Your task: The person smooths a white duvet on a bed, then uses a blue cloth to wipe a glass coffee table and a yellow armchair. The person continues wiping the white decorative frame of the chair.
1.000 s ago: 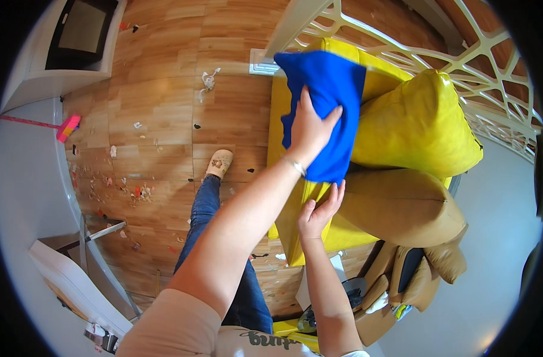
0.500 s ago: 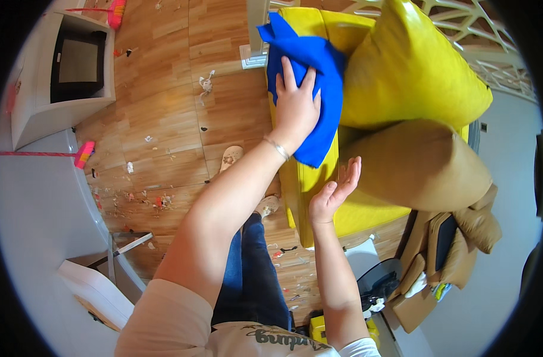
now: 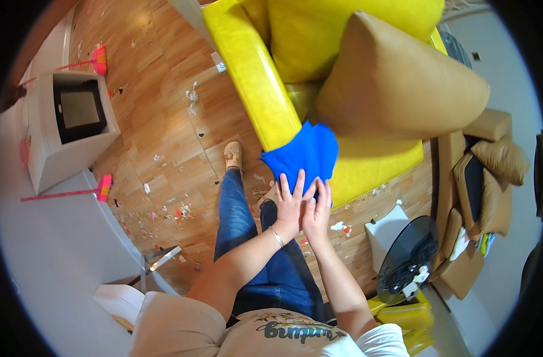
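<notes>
A blue cloth [image 3: 307,152] drapes over the front end of the yellow sofa's armrest [image 3: 253,83], spreading toward the seat. My left hand [image 3: 290,205] lies on the cloth's near edge, its fingers stretched out and apart. Close beside it, my right hand [image 3: 316,214] has its fingers extended upward at the cloth's lower right edge. The two hands touch or nearly touch, and neither visibly grips the cloth.
A brown cushion [image 3: 402,83] leans on the sofa beside a yellow cushion [image 3: 319,35]. Paper scraps litter the wooden floor [image 3: 158,131]. At left are a white cabinet [image 3: 84,157] and pink brooms [image 3: 105,188]. A round dark glass table [image 3: 411,253] and brown sofa [image 3: 470,178] are at right.
My left hand has slid the blue cloth back along the armrest toward me, to its front end. My right hand has come in beside the left. The view has shifted with my step.
</notes>
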`<state>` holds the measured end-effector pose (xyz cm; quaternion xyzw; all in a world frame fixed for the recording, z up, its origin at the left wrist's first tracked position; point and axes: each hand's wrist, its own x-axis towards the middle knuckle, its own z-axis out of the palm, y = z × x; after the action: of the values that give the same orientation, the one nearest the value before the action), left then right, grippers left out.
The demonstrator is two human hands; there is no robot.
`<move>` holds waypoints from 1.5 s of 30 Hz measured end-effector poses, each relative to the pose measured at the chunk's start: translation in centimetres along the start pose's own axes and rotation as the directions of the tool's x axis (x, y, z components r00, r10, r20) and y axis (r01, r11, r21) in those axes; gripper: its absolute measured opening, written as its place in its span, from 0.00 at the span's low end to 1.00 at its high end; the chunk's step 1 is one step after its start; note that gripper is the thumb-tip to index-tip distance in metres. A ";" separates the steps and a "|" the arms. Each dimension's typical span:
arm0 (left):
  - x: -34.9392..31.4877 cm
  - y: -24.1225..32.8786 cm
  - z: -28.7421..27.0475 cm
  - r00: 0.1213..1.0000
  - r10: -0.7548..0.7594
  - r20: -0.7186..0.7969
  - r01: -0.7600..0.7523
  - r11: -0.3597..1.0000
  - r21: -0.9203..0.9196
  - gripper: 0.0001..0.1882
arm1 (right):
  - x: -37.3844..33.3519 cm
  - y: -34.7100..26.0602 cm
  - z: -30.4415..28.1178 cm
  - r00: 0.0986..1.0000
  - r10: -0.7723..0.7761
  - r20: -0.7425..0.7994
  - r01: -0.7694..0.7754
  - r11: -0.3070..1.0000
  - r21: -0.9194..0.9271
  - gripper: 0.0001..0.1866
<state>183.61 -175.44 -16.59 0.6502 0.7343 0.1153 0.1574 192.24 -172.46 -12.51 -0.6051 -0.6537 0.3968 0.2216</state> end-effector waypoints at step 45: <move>14.5 8.7 8.2 0.424 0.112 0.899 -0.539 0.829 0.151 0.34 | 5.9 21.6 4.3 0.860 0.384 -0.337 -0.486 0.818 -0.309 0.37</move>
<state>193.16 -160.24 -22.05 0.7682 0.4160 -0.3556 0.3321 201.18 -168.87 -33.17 -0.8170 -0.5265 0.2190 0.0851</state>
